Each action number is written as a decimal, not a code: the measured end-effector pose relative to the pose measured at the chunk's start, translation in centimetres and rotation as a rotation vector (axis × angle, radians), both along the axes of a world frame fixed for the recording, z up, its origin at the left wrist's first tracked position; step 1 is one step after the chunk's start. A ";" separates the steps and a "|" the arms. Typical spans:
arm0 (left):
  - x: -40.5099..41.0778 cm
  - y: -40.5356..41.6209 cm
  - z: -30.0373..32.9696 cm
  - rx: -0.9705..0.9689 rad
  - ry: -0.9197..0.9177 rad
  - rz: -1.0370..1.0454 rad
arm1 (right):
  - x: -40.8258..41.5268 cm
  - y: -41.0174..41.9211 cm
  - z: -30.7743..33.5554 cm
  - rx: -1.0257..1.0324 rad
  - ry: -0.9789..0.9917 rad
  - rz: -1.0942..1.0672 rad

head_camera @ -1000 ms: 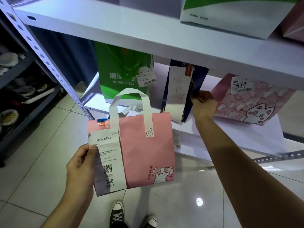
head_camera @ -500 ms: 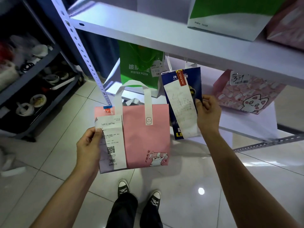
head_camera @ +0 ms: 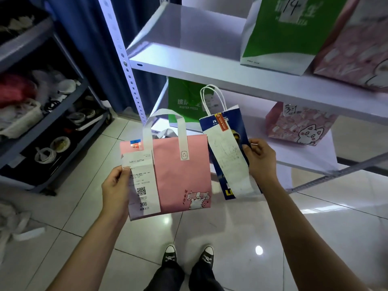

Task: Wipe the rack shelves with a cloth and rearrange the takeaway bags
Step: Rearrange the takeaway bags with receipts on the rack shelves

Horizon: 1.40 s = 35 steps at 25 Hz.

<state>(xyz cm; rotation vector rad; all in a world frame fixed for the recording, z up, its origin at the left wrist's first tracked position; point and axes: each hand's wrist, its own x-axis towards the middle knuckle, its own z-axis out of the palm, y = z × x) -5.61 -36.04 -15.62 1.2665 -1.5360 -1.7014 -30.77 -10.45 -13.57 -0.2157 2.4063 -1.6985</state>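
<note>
Change: my right hand has pulled the blue bag off the lower shelf.
Fingers: right pinch blue bag; left hand grips pink bag, frame middle.
Meaning: shelf freer for wiping.

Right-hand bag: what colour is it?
Dark blue bag with yellow lettering low down, white twisted handles and a white receipt; head view.
</note>
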 end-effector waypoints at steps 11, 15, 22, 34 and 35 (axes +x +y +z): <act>0.8 -6.3 8.8 -0.005 0.171 -0.019 | -1.0 -7.4 15.1 -0.226 0.187 -0.040; 0.4 -7.3 11.3 -0.012 0.209 -0.039 | -3.7 -11.6 20.1 -0.350 0.116 -0.104; -1.5 -8.4 11.6 0.029 0.212 -0.015 | -9.5 -17.8 25.3 -0.376 0.015 -0.144; -6.1 -7.4 11.5 0.007 0.174 0.122 | -17.8 -25.7 22.3 -0.608 0.091 -0.270; -6.3 -7.3 11.3 0.010 0.171 0.124 | -18.1 -26.0 22.2 -0.653 0.075 -0.279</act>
